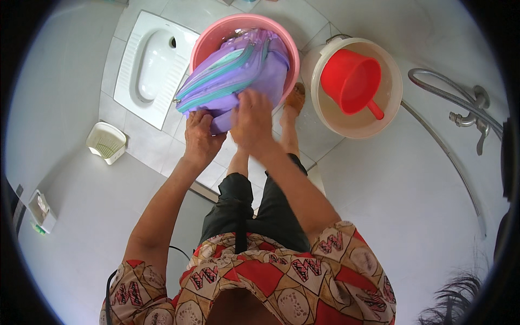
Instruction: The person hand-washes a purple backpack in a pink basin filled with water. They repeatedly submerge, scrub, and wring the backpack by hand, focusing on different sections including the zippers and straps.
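Note:
A wet-looking purple backpack (268,73) with turquoise zippers leans in a pink plastic basin (293,44), its lower left end jutting out over the rim. My left hand (202,136) grips the bag's near edge, thumb and fingers pinching a fold of purple fabric. Against the near side of the bag, to the right of that fold, is my right hand (252,118), slightly blurred, its fingers curled. Whether it grasps cloth or some small thing is hidden by the hand itself.
A white squat toilet (152,67) is set in the tiles left of the basin. To the right stands a cream bucket (325,111) of water holding a red dipper (351,79). A metal tap (467,118) and hose are on the right wall; a small white basket (106,142) sits left.

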Demonstrator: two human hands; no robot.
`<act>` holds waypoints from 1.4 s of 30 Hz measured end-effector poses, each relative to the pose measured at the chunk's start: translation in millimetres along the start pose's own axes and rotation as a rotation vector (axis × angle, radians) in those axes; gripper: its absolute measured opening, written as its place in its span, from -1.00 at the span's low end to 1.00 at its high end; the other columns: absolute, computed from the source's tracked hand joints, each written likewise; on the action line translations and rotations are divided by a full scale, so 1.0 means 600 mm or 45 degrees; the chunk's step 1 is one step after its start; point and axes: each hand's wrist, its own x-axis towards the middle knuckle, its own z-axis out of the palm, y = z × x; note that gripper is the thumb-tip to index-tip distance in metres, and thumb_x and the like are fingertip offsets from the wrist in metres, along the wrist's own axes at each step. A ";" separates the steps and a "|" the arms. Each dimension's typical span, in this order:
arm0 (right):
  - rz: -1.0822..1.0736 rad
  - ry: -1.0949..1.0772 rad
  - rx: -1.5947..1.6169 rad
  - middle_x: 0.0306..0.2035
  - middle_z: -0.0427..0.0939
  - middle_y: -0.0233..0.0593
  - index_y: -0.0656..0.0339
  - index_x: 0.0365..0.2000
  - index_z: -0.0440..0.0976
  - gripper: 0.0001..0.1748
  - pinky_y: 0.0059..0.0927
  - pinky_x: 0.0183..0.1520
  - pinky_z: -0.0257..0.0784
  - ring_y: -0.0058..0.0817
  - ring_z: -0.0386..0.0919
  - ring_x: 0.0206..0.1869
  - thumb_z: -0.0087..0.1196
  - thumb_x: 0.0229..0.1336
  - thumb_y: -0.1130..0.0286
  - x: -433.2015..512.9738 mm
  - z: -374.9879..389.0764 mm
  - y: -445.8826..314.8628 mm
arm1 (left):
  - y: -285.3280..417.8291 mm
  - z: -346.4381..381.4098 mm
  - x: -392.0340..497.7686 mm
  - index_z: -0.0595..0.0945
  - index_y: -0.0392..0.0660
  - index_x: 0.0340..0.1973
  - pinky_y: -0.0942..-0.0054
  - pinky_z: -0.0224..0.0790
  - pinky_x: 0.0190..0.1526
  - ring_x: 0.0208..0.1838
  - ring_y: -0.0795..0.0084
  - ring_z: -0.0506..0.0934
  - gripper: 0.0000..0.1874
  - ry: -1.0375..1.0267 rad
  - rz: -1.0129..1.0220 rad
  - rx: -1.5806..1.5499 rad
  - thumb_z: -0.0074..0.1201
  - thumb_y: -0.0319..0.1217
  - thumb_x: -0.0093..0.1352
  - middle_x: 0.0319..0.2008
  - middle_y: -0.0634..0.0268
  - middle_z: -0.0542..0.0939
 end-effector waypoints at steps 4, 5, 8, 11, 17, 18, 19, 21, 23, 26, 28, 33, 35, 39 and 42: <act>-0.002 0.034 0.000 -0.16 0.44 0.06 0.37 -0.19 0.40 -0.69 -0.03 -0.02 0.26 0.01 0.39 -0.12 0.04 0.02 0.46 -0.031 0.030 0.039 | -0.002 -0.004 -0.009 0.53 -0.26 -0.48 0.15 0.31 -0.09 -0.14 0.01 0.45 -0.72 -0.100 0.015 -0.003 0.29 -0.54 -0.09 -0.27 0.07 0.54; 0.046 -0.093 -0.087 -0.16 0.46 0.07 0.37 -0.22 0.42 -0.71 -0.03 -0.02 0.27 0.01 0.39 -0.12 0.03 0.01 0.46 -0.019 0.037 0.071 | -0.002 -0.006 -0.008 0.53 -0.26 -0.49 0.15 0.31 -0.09 -0.14 0.01 0.45 -0.72 -0.088 0.057 0.001 0.29 -0.54 -0.09 -0.26 0.07 0.54; 0.034 -0.058 -0.313 -0.22 0.50 0.07 0.35 -0.34 0.46 -0.81 -0.02 -0.03 0.30 0.03 0.41 -0.13 0.02 0.00 0.45 0.055 0.052 0.157 | -0.002 -0.008 0.000 0.52 -0.26 -0.50 0.16 0.32 -0.09 -0.12 0.01 0.45 -0.73 -0.043 0.080 0.013 0.28 -0.54 -0.09 -0.26 0.08 0.55; 0.192 0.019 -0.003 -0.37 0.51 0.01 0.31 -0.48 0.49 -0.86 -0.02 -0.10 0.31 -0.01 0.45 -0.25 0.01 -0.06 0.44 0.116 0.035 0.180 | 0.000 -0.009 0.004 0.52 -0.25 -0.50 0.16 0.33 -0.10 -0.11 0.01 0.46 -0.74 -0.015 0.063 -0.009 0.28 -0.54 -0.08 -0.26 0.07 0.55; 0.078 0.113 0.070 -0.21 0.43 -0.01 0.30 -0.26 0.36 -0.75 -0.02 -0.04 0.24 -0.01 0.38 -0.16 0.06 -0.03 0.54 -0.026 0.036 0.013 | -0.002 0.003 -0.004 0.55 -0.25 -0.48 0.16 0.34 -0.10 -0.13 0.00 0.48 -0.71 0.014 0.004 0.055 0.32 -0.54 -0.10 -0.27 0.08 0.56; -0.056 0.183 0.061 -0.25 0.40 -0.08 0.27 -0.23 0.32 -0.71 -0.02 -0.06 0.23 -0.02 0.37 -0.15 0.06 -0.03 0.54 -0.047 0.040 -0.003 | -0.003 0.003 -0.006 0.55 -0.26 -0.47 0.16 0.34 -0.09 -0.14 0.00 0.48 -0.70 -0.037 -0.006 0.086 0.32 -0.54 -0.11 -0.27 0.08 0.56; 0.021 0.199 0.103 -0.26 0.40 -0.07 0.26 -0.24 0.33 -0.73 -0.02 -0.06 0.23 -0.03 0.37 -0.15 0.06 -0.03 0.55 -0.058 0.047 -0.002 | -0.004 0.002 -0.008 0.56 -0.26 -0.47 0.17 0.34 -0.09 -0.13 0.00 0.48 -0.70 -0.011 0.018 0.061 0.33 -0.53 -0.11 -0.27 0.08 0.56; -0.002 0.185 0.144 -0.27 0.40 -0.07 0.25 -0.26 0.34 -0.76 -0.02 -0.07 0.23 -0.03 0.36 -0.14 0.05 -0.03 0.56 -0.045 0.051 0.019 | -0.004 -0.003 -0.012 0.56 -0.27 -0.46 0.17 0.34 -0.09 -0.13 0.01 0.49 -0.69 -0.033 0.076 0.034 0.33 -0.53 -0.12 -0.26 0.08 0.57; 0.214 -0.058 -0.236 -0.25 0.44 -0.07 0.24 -0.31 0.40 -0.81 -0.02 -0.04 0.26 -0.04 0.38 -0.14 0.02 -0.01 0.47 0.010 0.034 0.071 | -0.003 -0.008 -0.012 0.56 -0.27 -0.45 0.15 0.34 -0.08 -0.12 0.01 0.49 -0.68 -0.052 0.072 0.027 0.33 -0.53 -0.11 -0.26 0.08 0.57; 0.362 -0.178 -0.064 -0.29 0.45 -0.04 0.28 -0.37 0.42 -0.83 0.01 -0.05 0.30 -0.01 0.40 -0.19 -0.05 0.01 0.42 0.083 0.007 0.108 | 0.001 -0.008 -0.008 0.56 -0.27 -0.45 0.14 0.34 -0.08 -0.13 0.00 0.49 -0.69 -0.001 0.060 0.033 0.33 -0.53 -0.11 -0.27 0.08 0.57; 0.277 -0.215 -0.183 -0.29 0.46 0.04 0.32 -0.37 0.44 -0.81 0.00 -0.07 0.32 0.00 0.42 -0.19 -0.03 0.03 0.41 0.077 -0.007 0.087 | 0.002 -0.004 -0.003 0.56 -0.27 -0.46 0.13 0.34 -0.08 -0.13 0.00 0.49 -0.70 0.013 0.044 0.055 0.33 -0.53 -0.10 -0.27 0.08 0.57; 0.002 0.165 0.151 -0.20 0.41 -0.07 0.27 -0.26 0.35 -0.76 -0.02 -0.04 0.26 -0.04 0.38 -0.12 0.05 -0.01 0.51 -0.056 0.025 0.026 | 0.004 0.000 -0.008 0.56 -0.26 -0.47 0.15 0.35 -0.08 -0.13 -0.01 0.48 -0.70 -0.039 0.029 0.037 0.34 -0.53 -0.09 -0.29 0.09 0.56; 0.050 0.159 0.226 -0.16 0.41 -0.01 0.28 -0.26 0.37 -0.75 0.01 0.00 0.24 -0.01 0.36 -0.07 0.02 -0.02 0.47 -0.059 0.053 0.070 | 0.005 -0.002 -0.013 0.55 -0.25 -0.47 0.15 0.35 -0.07 -0.13 -0.01 0.48 -0.71 -0.065 0.022 0.004 0.34 -0.52 -0.09 -0.29 0.09 0.56; 0.249 -0.024 -0.031 -0.14 0.48 0.08 0.36 -0.14 0.43 -0.65 -0.02 0.07 0.31 0.04 0.43 -0.07 -0.05 0.06 0.40 0.070 0.079 0.218 | 0.006 -0.003 -0.012 0.55 -0.25 -0.50 0.15 0.35 -0.08 -0.13 0.01 0.49 -0.72 -0.038 0.029 0.031 0.34 -0.52 -0.07 -0.30 0.09 0.56; 0.301 -0.310 0.093 -0.26 0.51 0.10 0.38 -0.20 0.47 -0.68 -0.03 0.03 0.36 0.06 0.46 -0.16 -0.11 0.08 0.39 0.116 0.056 0.220 | 0.004 -0.004 -0.003 0.55 -0.25 -0.50 0.16 0.36 -0.09 -0.15 0.02 0.49 -0.73 -0.029 0.038 0.056 0.34 -0.52 -0.07 -0.32 0.09 0.57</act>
